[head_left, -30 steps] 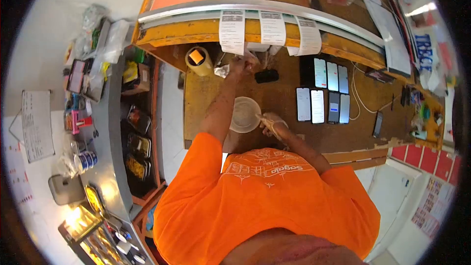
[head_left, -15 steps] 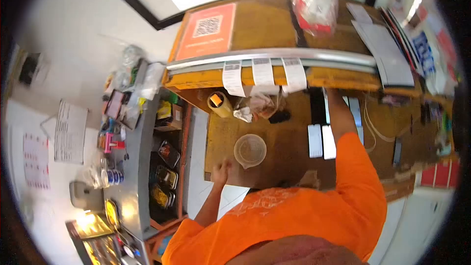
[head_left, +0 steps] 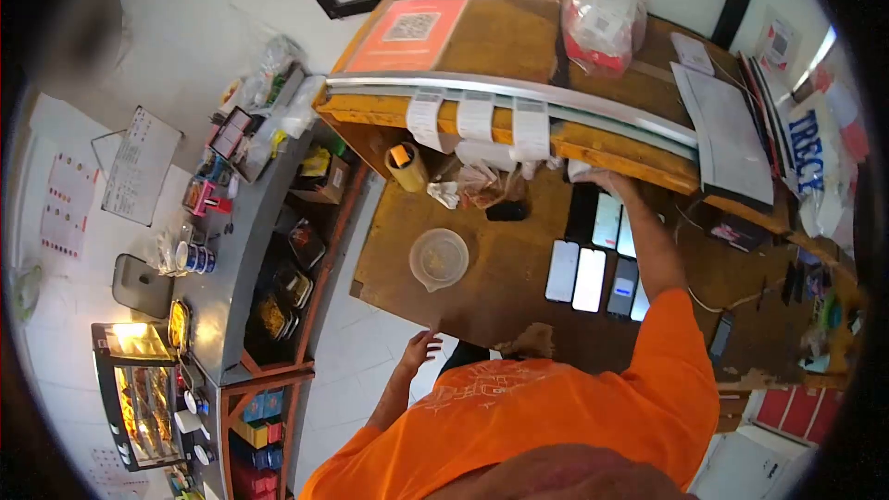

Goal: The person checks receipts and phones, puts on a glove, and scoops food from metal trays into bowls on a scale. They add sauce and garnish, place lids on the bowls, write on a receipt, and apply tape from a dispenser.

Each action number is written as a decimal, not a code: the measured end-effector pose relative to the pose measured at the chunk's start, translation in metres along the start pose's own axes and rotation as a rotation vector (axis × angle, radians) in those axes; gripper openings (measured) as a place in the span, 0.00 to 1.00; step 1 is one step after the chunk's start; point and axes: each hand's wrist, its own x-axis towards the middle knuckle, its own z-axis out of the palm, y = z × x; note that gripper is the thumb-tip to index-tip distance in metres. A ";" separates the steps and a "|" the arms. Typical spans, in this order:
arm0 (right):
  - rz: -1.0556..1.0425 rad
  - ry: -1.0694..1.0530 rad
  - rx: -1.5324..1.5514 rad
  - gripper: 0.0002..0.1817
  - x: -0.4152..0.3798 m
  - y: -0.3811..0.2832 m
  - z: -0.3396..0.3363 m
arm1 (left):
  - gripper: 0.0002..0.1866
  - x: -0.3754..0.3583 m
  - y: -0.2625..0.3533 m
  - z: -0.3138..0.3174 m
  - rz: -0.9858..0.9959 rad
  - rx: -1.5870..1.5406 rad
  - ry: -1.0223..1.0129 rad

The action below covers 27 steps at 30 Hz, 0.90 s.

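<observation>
My right hand (head_left: pixel 604 180) reaches in under the shelf's front edge, above the phones. Its fingers are bent against a small white thing (head_left: pixel 579 169) that I cannot make out, partly hidden by the hand. Below that arm lie several phones with lit screens, among them a white-screened phone (head_left: pixel 588 280) and a grey phone (head_left: pixel 622 288). Near the desk's front left edge, my left hand (head_left: pixel 421 349) hangs with loosely curled fingers apart, holding nothing. A round clear plastic tub (head_left: pixel 439 258) sits on the wooden desk (head_left: pixel 500 301) beyond it.
Several paper receipts (head_left: pixel 476 117) hang from the raised shelf's metal edge. Beneath it are a yellowish cup (head_left: pixel 406 168) and crumpled plastic (head_left: pixel 482 187). A bagged parcel (head_left: pixel 604 23) rests on top. At left runs a grey counter (head_left: pixel 243 250), with a lit food warmer (head_left: pixel 143 398) beyond.
My right hand has come partly out from under the shelf and shows now. My left hand has moved down off the desk edge. The head view has shifted.
</observation>
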 end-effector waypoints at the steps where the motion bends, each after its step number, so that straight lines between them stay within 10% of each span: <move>1: 0.035 -0.084 -0.028 0.18 -0.015 -0.012 -0.004 | 0.24 0.016 -0.003 0.006 0.050 0.046 -0.054; 6: 0.064 -0.685 -0.599 0.19 -0.117 -0.053 -0.024 | 0.27 0.003 0.050 0.069 0.208 0.369 -0.314; 12: 0.402 -0.081 0.247 0.21 -0.171 -0.092 -0.039 | 0.26 -0.006 0.154 0.204 0.722 0.543 -0.695; 16: 0.252 0.021 0.008 0.19 -0.178 -0.159 -0.083 | 0.39 -0.020 0.220 0.260 1.040 0.773 -0.330; 20: 0.596 0.114 0.424 0.16 -0.192 -0.183 -0.084 | 0.40 -0.031 0.253 0.275 1.190 1.073 -0.272; 23: 0.659 0.146 0.657 0.15 -0.202 -0.201 -0.097 | 0.23 -0.015 0.253 0.292 1.320 0.473 -0.717; 27: 0.579 0.409 1.034 0.15 -0.200 -0.226 -0.092 | 0.12 -0.052 0.305 0.296 1.346 0.163 -0.660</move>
